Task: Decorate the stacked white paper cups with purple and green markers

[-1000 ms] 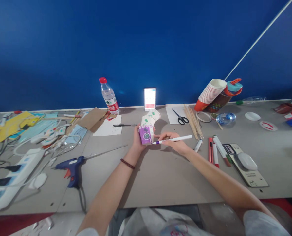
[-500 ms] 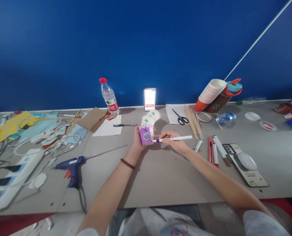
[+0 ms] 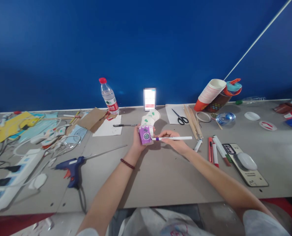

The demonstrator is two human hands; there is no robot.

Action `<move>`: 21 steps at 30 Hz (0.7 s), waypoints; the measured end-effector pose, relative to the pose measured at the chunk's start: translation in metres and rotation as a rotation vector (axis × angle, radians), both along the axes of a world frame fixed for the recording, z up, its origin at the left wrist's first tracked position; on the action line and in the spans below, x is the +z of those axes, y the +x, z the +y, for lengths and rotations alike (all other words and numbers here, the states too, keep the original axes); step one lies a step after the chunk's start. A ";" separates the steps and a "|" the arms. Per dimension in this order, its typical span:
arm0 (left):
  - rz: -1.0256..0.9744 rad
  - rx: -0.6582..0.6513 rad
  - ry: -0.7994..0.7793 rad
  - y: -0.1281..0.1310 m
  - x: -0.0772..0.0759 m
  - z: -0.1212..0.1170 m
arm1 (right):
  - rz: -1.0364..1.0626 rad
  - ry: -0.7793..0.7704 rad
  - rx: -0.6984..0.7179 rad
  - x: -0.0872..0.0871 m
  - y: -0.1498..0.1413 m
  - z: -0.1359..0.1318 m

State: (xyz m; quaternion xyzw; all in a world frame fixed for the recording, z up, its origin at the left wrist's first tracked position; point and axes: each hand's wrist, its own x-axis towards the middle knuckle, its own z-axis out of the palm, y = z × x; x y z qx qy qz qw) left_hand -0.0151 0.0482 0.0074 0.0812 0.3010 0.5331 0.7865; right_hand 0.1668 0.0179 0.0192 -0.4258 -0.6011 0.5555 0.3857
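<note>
My left hand (image 3: 136, 139) is wrapped round a purple-coloured paper cup (image 3: 145, 134) lying on its side over the grey table (image 3: 160, 173). Behind the purple cup sit white cups with green spots (image 3: 151, 118), apparently joined to it. My right hand (image 3: 173, 141) pinches a white marker (image 3: 175, 138) with a purple band, held level. Its tip touches the right side of the purple cup. A dark bead bracelet circles my left wrist.
A blue glue gun (image 3: 71, 166) and a power strip (image 3: 15, 175) with cables lie at the left. A water bottle (image 3: 108, 97), phone (image 3: 149, 98), scissors (image 3: 181, 118), wooden sticks (image 3: 192, 124) and stacked cups (image 3: 211, 93) stand behind. Markers (image 3: 216, 150) and a phone case (image 3: 245, 164) lie at the right.
The marker has tilted to level and its tip has risen slightly along the purple cup's side. My left hand and the cup have stayed put.
</note>
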 end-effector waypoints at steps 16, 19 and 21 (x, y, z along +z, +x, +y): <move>0.012 -0.049 0.054 -0.001 0.000 -0.001 | 0.146 0.020 -0.007 0.008 0.001 -0.004; 0.042 -0.069 0.058 0.000 0.000 -0.001 | 0.115 0.064 -0.091 0.005 0.003 -0.003; 0.056 -0.055 0.040 0.002 -0.001 0.000 | 0.098 0.079 -0.126 0.004 0.003 -0.003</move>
